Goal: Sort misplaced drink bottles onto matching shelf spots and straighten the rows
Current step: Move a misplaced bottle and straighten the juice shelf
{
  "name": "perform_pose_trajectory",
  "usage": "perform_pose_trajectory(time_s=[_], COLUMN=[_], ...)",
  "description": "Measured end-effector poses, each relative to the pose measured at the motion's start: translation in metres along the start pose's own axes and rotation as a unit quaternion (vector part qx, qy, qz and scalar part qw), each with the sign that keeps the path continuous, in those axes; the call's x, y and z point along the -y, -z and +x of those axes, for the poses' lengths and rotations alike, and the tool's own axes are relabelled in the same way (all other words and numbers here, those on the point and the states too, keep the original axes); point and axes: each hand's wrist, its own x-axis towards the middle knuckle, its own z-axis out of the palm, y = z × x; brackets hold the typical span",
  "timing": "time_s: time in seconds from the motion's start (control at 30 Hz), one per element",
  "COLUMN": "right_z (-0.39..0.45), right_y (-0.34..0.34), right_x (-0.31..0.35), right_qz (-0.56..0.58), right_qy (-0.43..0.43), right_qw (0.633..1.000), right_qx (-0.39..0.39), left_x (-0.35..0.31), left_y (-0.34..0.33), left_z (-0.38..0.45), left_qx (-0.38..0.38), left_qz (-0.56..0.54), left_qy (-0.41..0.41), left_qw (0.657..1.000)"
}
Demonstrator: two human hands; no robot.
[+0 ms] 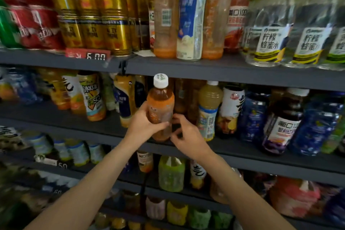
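Before shelf, left hand (pixel 142 125) around bottle (pixel 160 110).

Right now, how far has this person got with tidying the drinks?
Done: the gold cans on the top shelf stand in neat rows. In hand: the left hand has its grip on an orange tea bottle at the middle shelf; the right hand reaches beside it. Left: a blue-and-white bottle stands between two similar orange bottles above, and the middle row looks mixed.
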Motion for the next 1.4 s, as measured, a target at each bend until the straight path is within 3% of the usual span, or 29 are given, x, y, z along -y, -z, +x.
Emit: perform_pose_trajectory(time_s=[0.13,0.3,0.43,0.63,0.73,1.0,1.17,1.23,1.3,1.4], right_z=[0.008,0.025,0.031,0.015,0.009,-0.007,-0.001,0.005,0.011,0.013], right_y=[-0.001,0.010,0.017,0.031,0.038,0.039,0.029,0.026,0.024,0.020], right_x=[0.001,-0.001,-0.006,-0.023,-0.033,-0.035,-0.042,-0.046,-0.052,-0.057], right_qz=[-0.026,-0.073,-0.121,-0.161,-0.180,-0.243,-0.271,-0.229,-0.169,-0.115], right_qy=[-0.039,-0.085,-0.101,-0.140,-0.158,-0.186,-0.268,-0.283,-0.302,-0.303], right_qw=[0.999,0.994,0.987,0.977,0.970,0.908,0.895,0.902,0.909,0.912], right_qx=[-0.011,-0.019,0.006,0.011,-0.032,-0.285,-0.231,-0.230,-0.234,-0.251], left_x=[0.014,0.016,0.016,0.057,0.068,0.071,0.069,0.066,0.065,0.066], left_y=[-0.009,-0.036,-0.048,-0.055,-0.052,-0.062,-0.067,-0.068,-0.066,-0.065], left_z=[0.028,0.061,0.076,0.064,0.066,0.095,0.099,0.088,0.071,0.052], left_qx=[0.012,-0.049,-0.083,0.018,0.022,0.016,0.022,-0.023,-0.084,-0.089], left_qz=[0.034,0.018,0.050,0.076,0.113,0.117,0.124,0.126,0.134,0.115], left_qy=[0.007,0.085,0.080,0.091,0.073,0.076,0.093,0.080,0.017,-0.057], left_qw=[0.999,0.995,0.992,0.993,0.991,0.990,0.988,0.989,0.987,0.988])
